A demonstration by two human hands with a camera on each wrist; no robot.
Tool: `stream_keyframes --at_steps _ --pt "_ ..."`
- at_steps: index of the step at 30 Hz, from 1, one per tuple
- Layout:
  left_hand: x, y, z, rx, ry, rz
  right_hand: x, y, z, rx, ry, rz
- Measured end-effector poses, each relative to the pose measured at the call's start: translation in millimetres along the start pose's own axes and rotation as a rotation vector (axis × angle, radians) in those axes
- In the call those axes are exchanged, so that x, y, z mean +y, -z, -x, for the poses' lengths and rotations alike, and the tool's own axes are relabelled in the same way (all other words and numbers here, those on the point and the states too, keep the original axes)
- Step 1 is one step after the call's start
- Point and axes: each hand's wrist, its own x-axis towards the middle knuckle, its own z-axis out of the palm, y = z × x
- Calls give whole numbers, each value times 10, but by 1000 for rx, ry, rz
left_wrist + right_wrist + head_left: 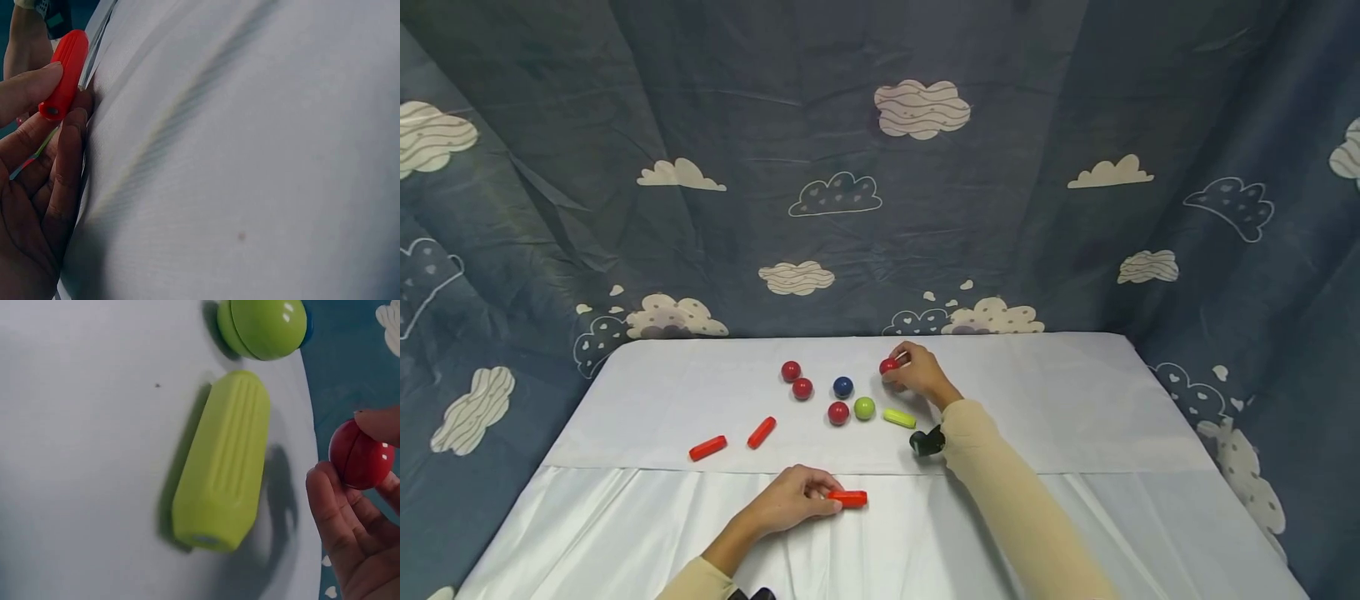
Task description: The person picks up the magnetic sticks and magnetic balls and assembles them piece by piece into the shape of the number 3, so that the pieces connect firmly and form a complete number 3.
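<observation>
Near the front of the white table, my left hand point(796, 498) pinches a red plastic handle point(848, 499) between thumb and fingers. The left wrist view shows the handle point(65, 75) ribbed, with a small hole in its end. Farther back, my right hand point(919, 373) holds a red ball point(888, 366) by thumb and fingertips. A seam runs round that ball point(360, 454) in the right wrist view. Just below the right hand lie a yellow-green handle point(899, 418) and a green ball point(864, 407).
A blue ball point(843, 387) and a red ball point(838, 412) lie beside the green one. Two more red balls, one the rearmost ball point(791, 371), sit to their left. Two red handles, including the leftmost handle point(707, 448), lie farther left. A cloud-print curtain point(850, 250) hangs behind.
</observation>
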Motion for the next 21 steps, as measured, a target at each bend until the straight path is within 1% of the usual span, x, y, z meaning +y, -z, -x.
stream_keyframes --at_steps 4,8,11,13,18,21 --pt "-15 1 -5 3 -3 -17 4 41 137 11 26 -12" --pt "-27 10 -7 6 -4 -27 -19 68 293 20 53 -49" --pt "-21 10 -10 0 -6 -30 -19 77 415 32 57 -78" --pt "-12 6 -13 -3 -3 -29 -14 76 502 34 46 -95" --pt "5 -1 -18 -3 4 -23 36 56 704 9 26 -154" --pt "8 -7 -17 -5 0 -20 74 45 835 -8 53 -186"
